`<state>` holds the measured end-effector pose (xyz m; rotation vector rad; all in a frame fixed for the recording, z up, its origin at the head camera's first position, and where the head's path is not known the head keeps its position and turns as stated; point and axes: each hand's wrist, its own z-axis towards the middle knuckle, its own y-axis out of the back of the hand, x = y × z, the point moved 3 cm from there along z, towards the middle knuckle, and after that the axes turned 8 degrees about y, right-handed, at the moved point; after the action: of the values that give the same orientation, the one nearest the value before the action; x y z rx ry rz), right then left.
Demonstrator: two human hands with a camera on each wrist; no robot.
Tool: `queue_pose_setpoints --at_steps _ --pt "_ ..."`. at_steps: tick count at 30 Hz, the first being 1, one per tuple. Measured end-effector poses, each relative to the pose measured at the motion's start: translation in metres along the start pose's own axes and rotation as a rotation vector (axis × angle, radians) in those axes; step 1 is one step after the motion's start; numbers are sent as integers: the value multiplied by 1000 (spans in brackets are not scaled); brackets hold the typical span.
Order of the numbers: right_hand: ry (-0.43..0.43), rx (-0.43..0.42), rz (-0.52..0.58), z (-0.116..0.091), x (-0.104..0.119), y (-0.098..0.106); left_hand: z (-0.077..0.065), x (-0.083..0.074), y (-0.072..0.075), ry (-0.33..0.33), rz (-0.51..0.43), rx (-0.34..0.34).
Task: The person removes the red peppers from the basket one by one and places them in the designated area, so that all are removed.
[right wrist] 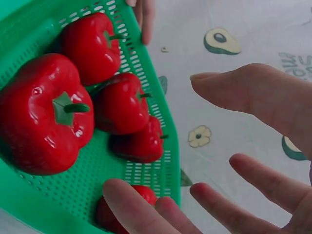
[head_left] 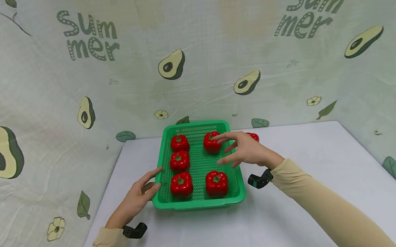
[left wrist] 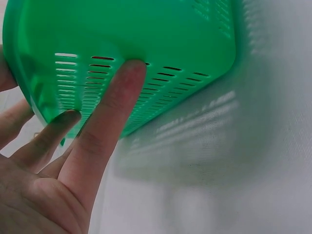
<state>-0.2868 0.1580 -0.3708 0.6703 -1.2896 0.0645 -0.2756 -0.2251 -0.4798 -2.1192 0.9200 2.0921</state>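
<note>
Several red bell peppers (head_left: 182,185) sit in a green plastic basket (head_left: 203,203), three of them in a row along its left side. Fingers nearly straight, my left hand (head_left: 137,198) touches the basket's left side; its wrist view shows fingertips against the slotted outer wall (left wrist: 161,29). Above the right rim hovers my right hand (head_left: 246,149), fingers spread and holding nothing. Close to its fingertips is the far right pepper (head_left: 210,144) in the basket. Another red pepper (head_left: 253,136) lies outside the basket on the right, mostly hidden behind this hand.
The basket stands on a white table (head_left: 302,193). A pale cloth (head_left: 198,24) printed with avocados and lettering rises behind the table and along both sides. Each wrist carries a small black device (head_left: 260,179).
</note>
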Motion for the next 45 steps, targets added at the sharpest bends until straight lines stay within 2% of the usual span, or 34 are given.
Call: queue_pose_setpoints --at_steps 16,25,40,45 --pt "3 136 -12 3 -10 -21 2 1 -1 -2 -31 12" --pt "-29 221 -51 5 -11 -25 -2 -1 -2 15 7 7" --pt "-59 265 -136 10 -12 -32 -3 -1 -3 4 24 0" --pt "-43 287 -167 9 -13 -36 -4 -1 -4 7 20 -5"
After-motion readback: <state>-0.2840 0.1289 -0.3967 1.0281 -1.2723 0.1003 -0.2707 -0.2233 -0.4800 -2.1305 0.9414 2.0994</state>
